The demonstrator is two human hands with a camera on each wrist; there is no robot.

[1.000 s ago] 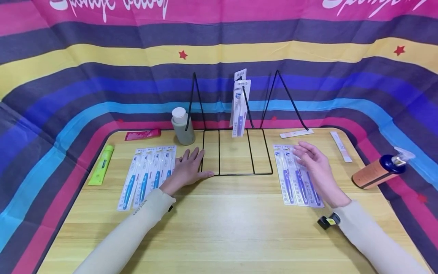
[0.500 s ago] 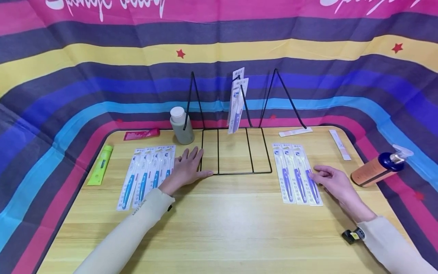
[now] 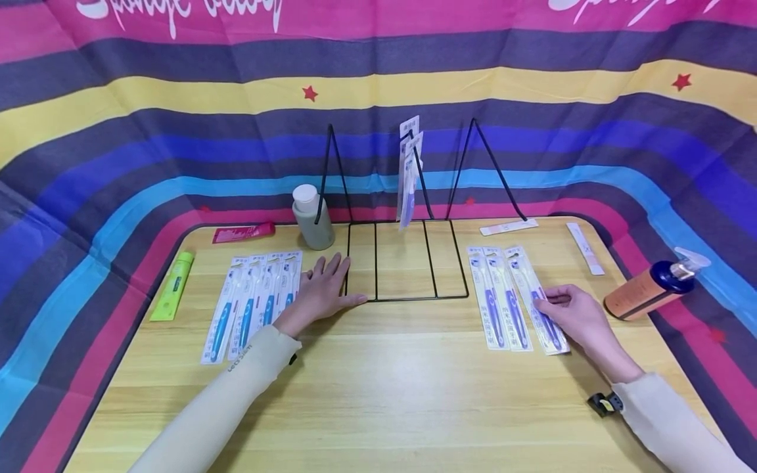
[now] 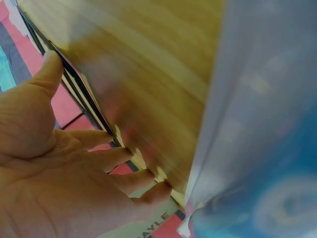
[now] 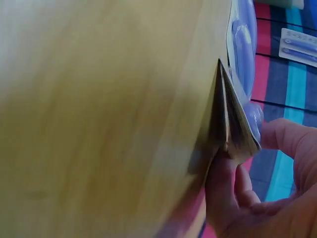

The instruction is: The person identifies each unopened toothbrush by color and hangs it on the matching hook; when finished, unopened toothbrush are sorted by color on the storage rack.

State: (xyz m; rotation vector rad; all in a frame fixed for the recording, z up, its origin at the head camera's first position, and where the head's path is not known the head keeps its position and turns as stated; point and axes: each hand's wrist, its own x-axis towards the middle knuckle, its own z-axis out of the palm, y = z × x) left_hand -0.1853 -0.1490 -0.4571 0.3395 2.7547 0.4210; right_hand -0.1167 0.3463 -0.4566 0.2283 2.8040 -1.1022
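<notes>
In the head view, my right hand pinches the right edge of a packaged purple toothbrush. The right wrist view has thumb and fingers on either side of this pack's raised edge. Two more purple toothbrush packs lie just left of it. My left hand, fingers spread, rests at the front left corner of a black wire rack. Purple toothbrush packs hang from the rack's middle hook. Beside the left hand, several blue toothbrush packs lie in a row.
A grey bottle stands by the rack's left side. Red and green tubes lie at the left. Slim white packets lie at the back right, near an orange pump bottle. Striped cloth surrounds the table.
My right hand came down and right from above the purple packs, then took hold of the rightmost one, which now slants away from the other two. The hanging packs swung. The left hand stayed put.
</notes>
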